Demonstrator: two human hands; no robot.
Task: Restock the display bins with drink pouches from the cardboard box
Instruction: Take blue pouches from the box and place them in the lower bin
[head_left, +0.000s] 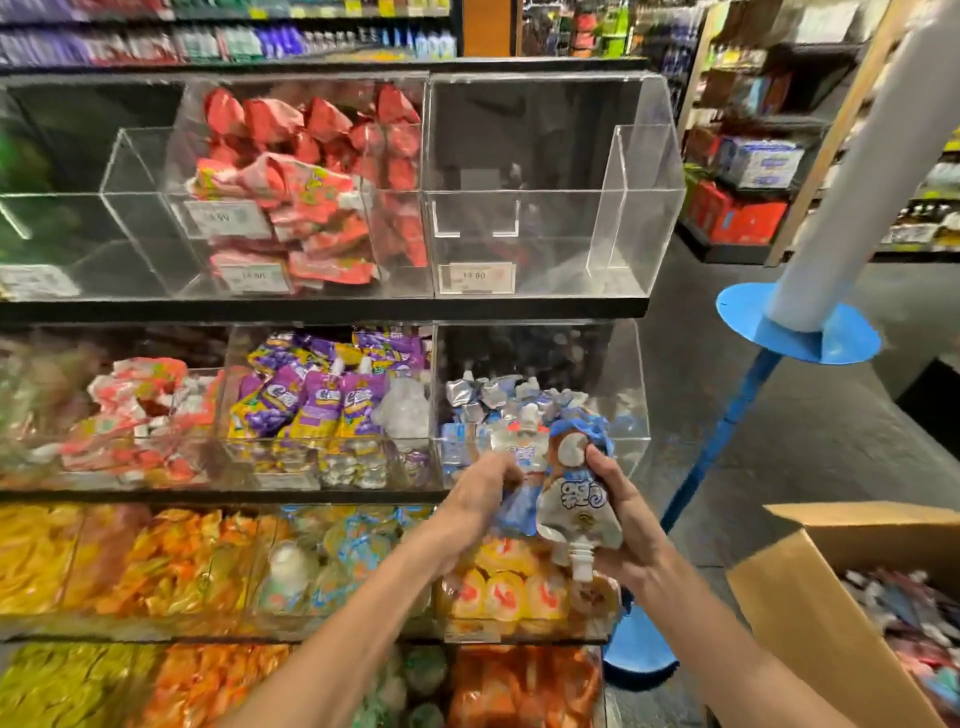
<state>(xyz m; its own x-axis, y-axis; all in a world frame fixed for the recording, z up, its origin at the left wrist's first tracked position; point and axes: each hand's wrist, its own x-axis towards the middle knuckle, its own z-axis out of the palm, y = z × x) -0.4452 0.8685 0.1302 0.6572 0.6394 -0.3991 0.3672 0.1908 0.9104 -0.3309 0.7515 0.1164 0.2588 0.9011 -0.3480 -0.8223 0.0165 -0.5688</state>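
Far left on the middle shelf, red-and-white pouches are heaped up, blurred at the edge. Right next door, purple-and-yellow pouches stand packed in their clear bin with spouts up. Above them on the top shelf, pink-red pouches fill another clear bin, and below, on the lower tiers, there are yellow and orange packs. Now to the action: the left hand reaches in at the front of the middle shelf, fingers curled tight round a crumpled blue pouch. It sits just beside the right hand's load, low against the front lip of the display bin, the rightmost one on that shelf. In that bin lie blue-and-silver pouches, loosely piled. The right hand has the white-and-blue drink pouch clamped between thumb and wrapped fingers. The pouch is upside down, its white spout pointing toward the floor, held in the air just in front of that bin. Up top right, a clear acrylic bin carries a price label on its front. Further right, a white tube leans over a blue disc on a blue pole. Near right, the cardboard box stands open on the floor side, with more pouches inside, too blurred to tell apart.
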